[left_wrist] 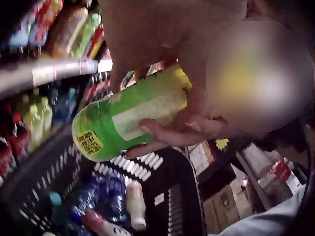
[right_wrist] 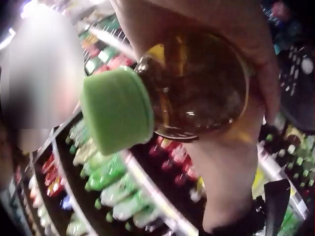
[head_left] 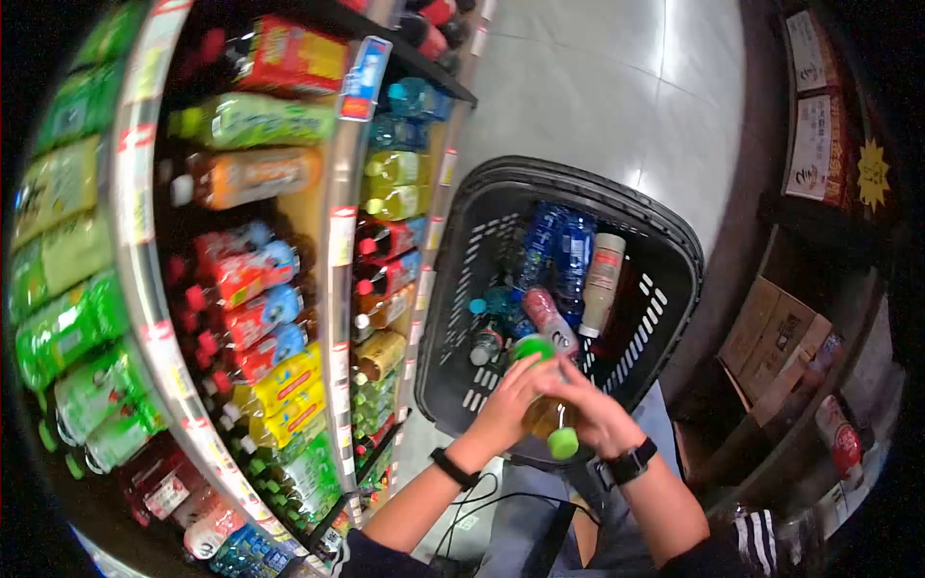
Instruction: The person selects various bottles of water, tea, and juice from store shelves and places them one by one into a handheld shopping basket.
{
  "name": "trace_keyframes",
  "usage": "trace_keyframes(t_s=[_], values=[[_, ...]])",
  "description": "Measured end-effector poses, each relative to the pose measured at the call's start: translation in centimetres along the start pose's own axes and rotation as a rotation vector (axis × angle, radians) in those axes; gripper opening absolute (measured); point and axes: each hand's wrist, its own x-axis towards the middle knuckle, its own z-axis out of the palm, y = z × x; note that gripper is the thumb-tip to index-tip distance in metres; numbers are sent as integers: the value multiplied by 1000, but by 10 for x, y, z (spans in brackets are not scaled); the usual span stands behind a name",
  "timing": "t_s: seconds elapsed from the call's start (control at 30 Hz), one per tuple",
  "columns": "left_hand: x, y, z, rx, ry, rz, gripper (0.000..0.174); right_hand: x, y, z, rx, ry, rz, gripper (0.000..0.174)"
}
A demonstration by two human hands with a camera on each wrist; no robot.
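Both hands hold one bottle of amber drink with a green label and light green cap [head_left: 563,442] above the basket. In the left wrist view its green label [left_wrist: 133,115] faces the camera, with fingers on two sides. The left hand [head_left: 511,405] curls round the bottle on one side, the right hand [head_left: 595,409] on the other. In the right wrist view the green cap [right_wrist: 118,110] and clear amber shoulder [right_wrist: 197,88] are near the camera, the right hand behind them.
Below is a black basket [head_left: 679,241] holding blue bottles [head_left: 575,255], a pale bottle [head_left: 603,279], a pink bottle [head_left: 549,320] and smaller ones. Shelves of drinks [head_left: 265,178] line the left. Cartons [head_left: 771,337] stand at the right; a black cable hangs near the legs.
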Motion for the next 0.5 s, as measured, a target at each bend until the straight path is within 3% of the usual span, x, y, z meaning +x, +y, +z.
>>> trace_keyframes(t_s=[0.07, 0.1, 0.17, 0.23, 0.3, 0.37, 0.43, 0.5], values=[[37, -11, 28, 65, 33, -100, 66, 11, -24, -24, -4, 43, -121, 85], [55, -6, 31, -94, 14, -320, 61, 25, -29, -37, -125, 149, -228, 88], [78, -36, 51, -544, 75, -535, 53, 50, -50, -57, -366, 148, -348, 92], [103, -62, 66, -651, 290, -537, 46, 69, -80, -56, -379, 147, -337, 96], [120, -85, 64, -763, 331, -760, 32, 82, -112, -41, -328, 180, -154, 94], [146, -85, 43, -892, 397, -857, 34, 119, -128, -35, -389, 114, -267, 84], [169, -77, 19, -1130, 462, -879, 37, 160, -137, -39, -609, 197, -350, 70], [184, -82, 10, -1131, 490, -818, 40, 195, -132, -40, -837, 297, -572, 62]])
